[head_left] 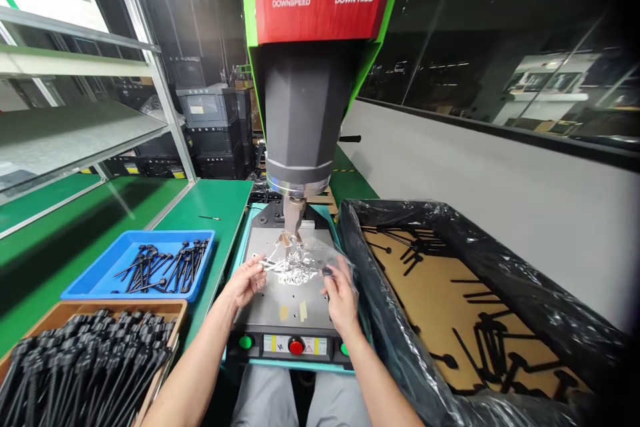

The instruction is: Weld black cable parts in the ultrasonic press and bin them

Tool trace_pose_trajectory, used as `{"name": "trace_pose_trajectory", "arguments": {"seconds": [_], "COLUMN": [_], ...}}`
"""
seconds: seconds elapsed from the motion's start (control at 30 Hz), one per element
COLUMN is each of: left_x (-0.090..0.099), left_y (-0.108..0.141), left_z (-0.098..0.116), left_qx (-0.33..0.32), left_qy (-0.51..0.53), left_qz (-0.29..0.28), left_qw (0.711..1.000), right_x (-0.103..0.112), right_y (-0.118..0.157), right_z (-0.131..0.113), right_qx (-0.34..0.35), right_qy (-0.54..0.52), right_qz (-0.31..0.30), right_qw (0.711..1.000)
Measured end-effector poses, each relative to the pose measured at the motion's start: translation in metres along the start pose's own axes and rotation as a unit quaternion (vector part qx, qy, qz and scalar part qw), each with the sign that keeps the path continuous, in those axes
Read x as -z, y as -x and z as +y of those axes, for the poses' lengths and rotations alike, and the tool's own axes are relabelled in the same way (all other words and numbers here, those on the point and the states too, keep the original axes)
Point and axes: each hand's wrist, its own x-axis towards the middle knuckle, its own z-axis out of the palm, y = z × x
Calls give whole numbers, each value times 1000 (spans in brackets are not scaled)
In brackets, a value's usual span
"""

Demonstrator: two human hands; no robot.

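Above the metal plate (273, 310) of a press, both my hands are raised below its pointed tool tip (293, 217). My left hand (249, 282) pinches at the left end of a pale, thin strip-like shape; what exactly lies between the fingertips I cannot make out. My right hand (343, 297) has a small black part (327, 271) between thumb and fingers. Crumpled clear plastic film (320, 255), shiny with glare, spreads between the hands and touches or overlaps the right fingers. It partly hides the area under the tool tip.
At left stand a blue tray (90, 285) and a brown bin (181, 310), both with black strap-like parts. A box lined with black plastic (400, 340) holds similar parts at right. Green buttons (245, 342) and a red button (296, 346) line the press's front.
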Motion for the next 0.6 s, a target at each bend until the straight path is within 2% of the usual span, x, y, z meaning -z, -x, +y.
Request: {"name": "trace_pose_trajectory", "arguments": {"seconds": [0.07, 0.13, 0.2, 0.33, 0.47, 0.6], "left_x": [-9, -16, -22, -30, -36, -45], "left_y": [7, 12, 16, 21, 24, 26], "left_z": [-7, -13, -18, -20, -17, -14], "left_qx": [1, 11, 12, -8, -18, -17], "left_qy": [60, 91, 95, 75, 61, 54], "left_qz": [-1, -9, -14, -1, -5, -24], "left_qw": [998, 996, 995, 997, 998, 998], "right_x": [-9, -24, -40, -61, -67, -71], "right_y": [-3, -1, 1, -8, -28, -40], "right_z": [3, 6, 6, -6, -17, -17], "right_qx": [-26, -65, -76, -34, 4, 24], "right_qy": [-34, -56, -60, -54, -37, -29], "right_qz": [10, -18, -49, -57, -36, 7], "right_qw": [999, 996, 994, 996, 999, 999]}}
